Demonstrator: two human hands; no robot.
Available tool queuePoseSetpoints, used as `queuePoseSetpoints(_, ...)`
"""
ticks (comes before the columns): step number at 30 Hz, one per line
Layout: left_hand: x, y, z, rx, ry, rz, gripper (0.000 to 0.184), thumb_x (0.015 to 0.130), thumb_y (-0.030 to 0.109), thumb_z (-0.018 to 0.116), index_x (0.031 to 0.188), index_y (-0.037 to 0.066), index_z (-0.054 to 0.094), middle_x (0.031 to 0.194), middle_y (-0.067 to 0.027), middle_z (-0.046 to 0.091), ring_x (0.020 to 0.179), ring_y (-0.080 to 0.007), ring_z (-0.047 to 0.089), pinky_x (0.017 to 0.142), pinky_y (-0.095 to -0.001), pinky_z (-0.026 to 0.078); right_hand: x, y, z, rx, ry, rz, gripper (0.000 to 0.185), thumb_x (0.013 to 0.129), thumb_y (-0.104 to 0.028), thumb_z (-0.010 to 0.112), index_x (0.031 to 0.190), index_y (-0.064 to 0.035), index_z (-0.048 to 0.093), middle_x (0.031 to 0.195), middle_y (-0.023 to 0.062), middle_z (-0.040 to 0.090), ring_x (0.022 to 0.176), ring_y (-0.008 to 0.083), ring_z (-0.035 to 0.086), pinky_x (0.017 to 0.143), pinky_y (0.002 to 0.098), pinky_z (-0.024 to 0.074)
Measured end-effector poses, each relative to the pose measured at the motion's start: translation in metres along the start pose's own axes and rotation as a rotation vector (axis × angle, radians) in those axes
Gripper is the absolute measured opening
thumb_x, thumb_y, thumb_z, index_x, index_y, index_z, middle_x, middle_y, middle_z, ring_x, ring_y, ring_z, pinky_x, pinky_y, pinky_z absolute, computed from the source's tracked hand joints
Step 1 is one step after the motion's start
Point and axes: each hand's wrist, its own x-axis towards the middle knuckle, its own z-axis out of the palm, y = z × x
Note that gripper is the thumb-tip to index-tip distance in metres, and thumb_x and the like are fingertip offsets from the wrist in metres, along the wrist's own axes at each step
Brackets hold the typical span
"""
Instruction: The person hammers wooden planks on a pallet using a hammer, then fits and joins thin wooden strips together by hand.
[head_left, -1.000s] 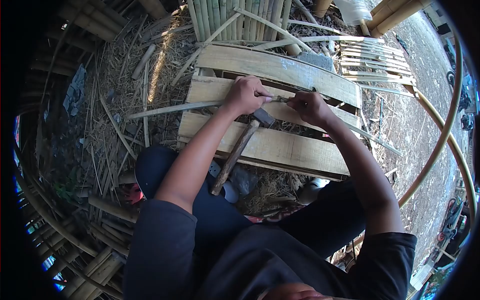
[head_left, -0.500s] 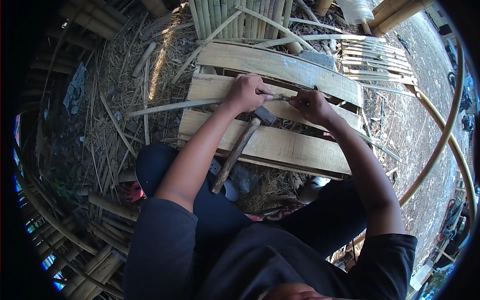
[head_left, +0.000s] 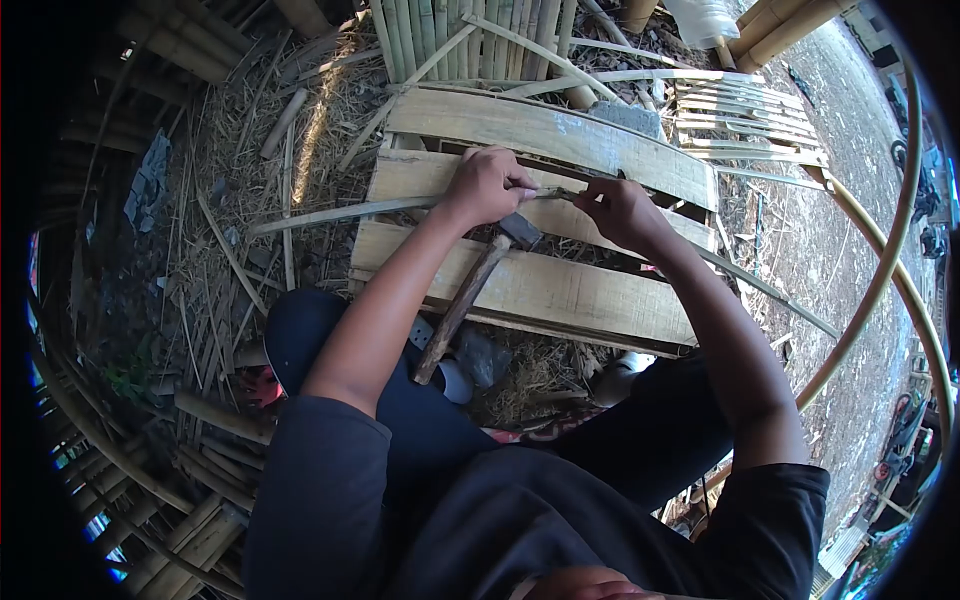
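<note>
Over the slatted wooden platform (head_left: 560,290), my left hand (head_left: 488,187) is closed in a pinch on a thin bamboo strip (head_left: 340,215) that runs out to the left. My right hand (head_left: 618,212) is closed at the other side, pinching the strip's right part, which continues past my wrist to the lower right. A short stretch of strip shows between the two hands; its fine detail is too small to make out. Just below my left hand, a hammer (head_left: 465,300) rests on the boards, its dark head near the middle and its wooden handle toward my leg.
Upright bamboo slats (head_left: 470,45) stand behind the platform, beside a grey block (head_left: 627,120). A rack of thin strips (head_left: 745,115) lies at the upper right. Long curved bamboo poles (head_left: 880,270) arch at the right. Straw and offcuts cover the ground at left.
The strip's right end reaches farther to the lower right than before. Both hands keep their pinch, and the gap between them looks slightly changed. The whole view has shifted a little.
</note>
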Motion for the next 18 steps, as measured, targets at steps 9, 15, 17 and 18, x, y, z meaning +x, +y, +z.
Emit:
queuePoseSetpoints(9, -0.001, 0.035, -0.003, 0.213, -0.039, -0.180, 0.014, 0.079, 0.014, 0.080, 0.092, 0.010, 0.079, 0.088, -0.0082, 0.071, 0.091, -0.0318, 0.069, 0.079, -0.0453, 0.054, 0.011, -0.012, -0.024, 0.145, 0.059, 0.084, 0.026, 0.100, -0.025, 0.068, 0.101, 0.0009, 0.066, 0.059, 0.0049, 0.058, 0.054, 0.0086, 0.045, 0.052, 0.0323, 0.0390)
queuePoseSetpoints(15, 0.000, 0.042, 0.003, 0.152, -0.129, -0.239, 0.015, 0.079, 0.013, 0.080, 0.094, 0.009, 0.078, 0.093, -0.0090, 0.071, 0.094, -0.0324, 0.069, 0.083, -0.0448, 0.055, 0.006, -0.025, -0.041, 0.056, 0.055, 0.139, 0.025, 0.098, -0.024, 0.070, 0.106, -0.0007, 0.069, 0.081, 0.0236, 0.071, 0.075, 0.0348, 0.072, 0.070, 0.0419, 0.0533)
queuePoseSetpoints(17, 0.001, 0.046, 0.006, 0.144, -0.154, -0.219, 0.015, 0.080, 0.014, 0.080, 0.094, 0.010, 0.078, 0.095, -0.0090, 0.071, 0.094, -0.0325, 0.069, 0.083, -0.0445, 0.055, 0.004, -0.029, -0.045, 0.044, 0.044, 0.129, 0.025, 0.097, -0.024, 0.070, 0.106, -0.0008, 0.069, 0.083, 0.0245, 0.072, 0.077, 0.0360, 0.072, 0.070, 0.0426, 0.0533)
queuePoseSetpoints(18, 0.002, 0.048, 0.007, 0.129, -0.138, -0.191, 0.015, 0.080, 0.014, 0.080, 0.094, 0.010, 0.078, 0.095, -0.0088, 0.072, 0.095, -0.0323, 0.069, 0.083, -0.0443, 0.055, 0.004, -0.029, -0.045, 0.048, 0.042, 0.122, 0.024, 0.097, -0.024, 0.070, 0.106, -0.0009, 0.069, 0.083, 0.0245, 0.072, 0.078, 0.0364, 0.072, 0.071, 0.0428, 0.0534)
